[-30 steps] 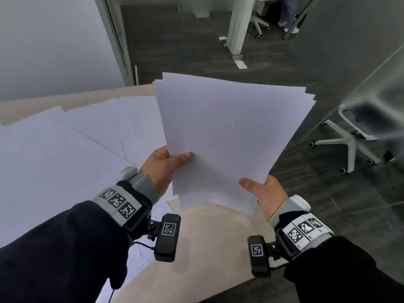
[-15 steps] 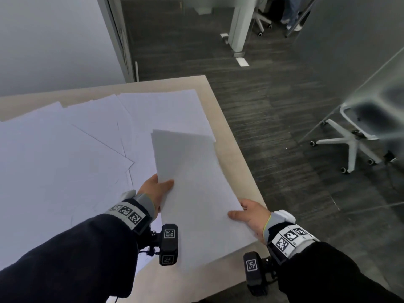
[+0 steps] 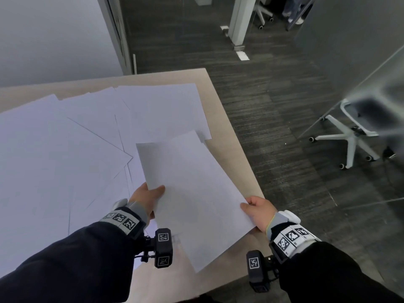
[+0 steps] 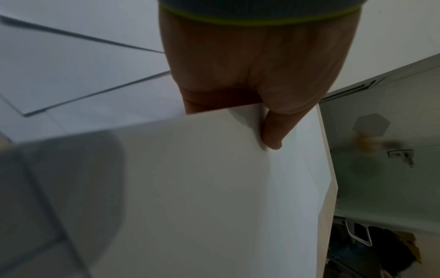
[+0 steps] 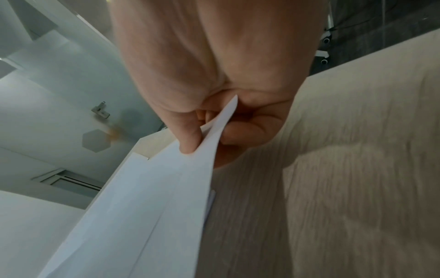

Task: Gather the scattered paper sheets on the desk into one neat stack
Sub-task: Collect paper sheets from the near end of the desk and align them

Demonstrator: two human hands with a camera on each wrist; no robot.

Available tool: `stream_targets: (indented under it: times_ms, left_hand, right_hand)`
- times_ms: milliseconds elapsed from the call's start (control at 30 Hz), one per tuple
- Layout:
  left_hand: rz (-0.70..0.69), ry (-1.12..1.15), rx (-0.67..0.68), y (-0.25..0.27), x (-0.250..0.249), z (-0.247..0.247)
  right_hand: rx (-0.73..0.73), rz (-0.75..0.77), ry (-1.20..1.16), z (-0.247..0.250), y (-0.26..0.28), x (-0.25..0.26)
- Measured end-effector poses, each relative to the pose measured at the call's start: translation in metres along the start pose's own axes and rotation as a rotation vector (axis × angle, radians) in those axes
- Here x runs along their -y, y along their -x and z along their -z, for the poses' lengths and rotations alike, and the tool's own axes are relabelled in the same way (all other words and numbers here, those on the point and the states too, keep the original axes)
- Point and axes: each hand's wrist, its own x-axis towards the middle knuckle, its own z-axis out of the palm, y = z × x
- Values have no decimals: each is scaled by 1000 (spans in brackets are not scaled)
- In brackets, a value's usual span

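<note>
A bundle of white paper sheets (image 3: pixel 196 193) lies low and nearly flat over the desk's right front corner, its sheets slightly fanned. My left hand (image 3: pixel 147 196) pinches the bundle's left edge, thumb on top (image 4: pixel 271 131). My right hand (image 3: pixel 258 212) pinches its near right corner between thumb and curled fingers (image 5: pixel 204 131). More white sheets (image 3: pixel 65 149) lie scattered and overlapping across the beige desk (image 3: pixel 231 149) to the left and behind. In the wrist views the bundle (image 4: pixel 214 188) (image 5: pixel 154 197) fills the lower part.
The desk's right edge (image 3: pixel 238 138) drops to dark carpet. A white swivel chair base (image 3: pixel 349 141) stands on the floor at right behind a glass partition. A grey wall rises behind the desk at left.
The bundle, held up in front of me a second ago, has come down flat over the desk corner. Both hands lowered with it and keep their grip.
</note>
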Motion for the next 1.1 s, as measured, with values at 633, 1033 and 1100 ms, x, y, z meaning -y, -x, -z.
stream_targets:
  times_ms: [633,1033,1100]
  left_hand:
    - [50,61,100,2,10,16]
    - [-162,-128,31,5,2,10]
    - [-253,-194,22,12,-10,11]
  right_hand:
    - [-104,77,37,-4,-7,16]
    - [70,77,132,-31,-7,25]
    - [-58,71,161,-23,-7,30]
